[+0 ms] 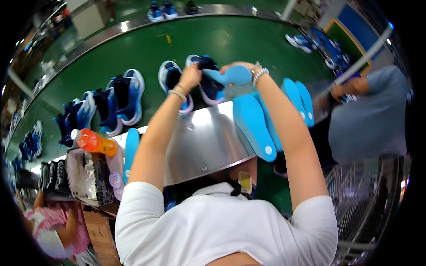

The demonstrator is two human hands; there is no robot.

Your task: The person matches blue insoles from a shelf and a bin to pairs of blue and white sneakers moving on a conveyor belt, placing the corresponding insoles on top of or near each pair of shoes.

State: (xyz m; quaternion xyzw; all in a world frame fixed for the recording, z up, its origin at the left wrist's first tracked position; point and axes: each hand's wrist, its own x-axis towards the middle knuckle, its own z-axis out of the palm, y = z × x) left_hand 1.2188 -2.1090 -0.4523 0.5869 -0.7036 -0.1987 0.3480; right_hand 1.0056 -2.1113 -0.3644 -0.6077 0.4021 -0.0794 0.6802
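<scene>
My left hand [191, 76] grips the dark tongue of a blue and white sneaker [208, 84] that stands on the green conveyor belt [222, 40]. My right hand [242, 71] is closed on a light blue insole [230, 75], pushing it toward that sneaker's opening. More light blue insoles [255, 122] hang under my right wrist over the steel ledge [208, 137]. A second matching sneaker [171, 80] lies just left of my left hand.
Several more blue sneakers [120, 99] line the belt to the left. An orange bottle [93, 142] and a box [86, 177] sit at the lower left. Two more insoles [299, 99] lie at the right, near a person in grey [364, 115]. A wire cart [359, 199] stands at the lower right.
</scene>
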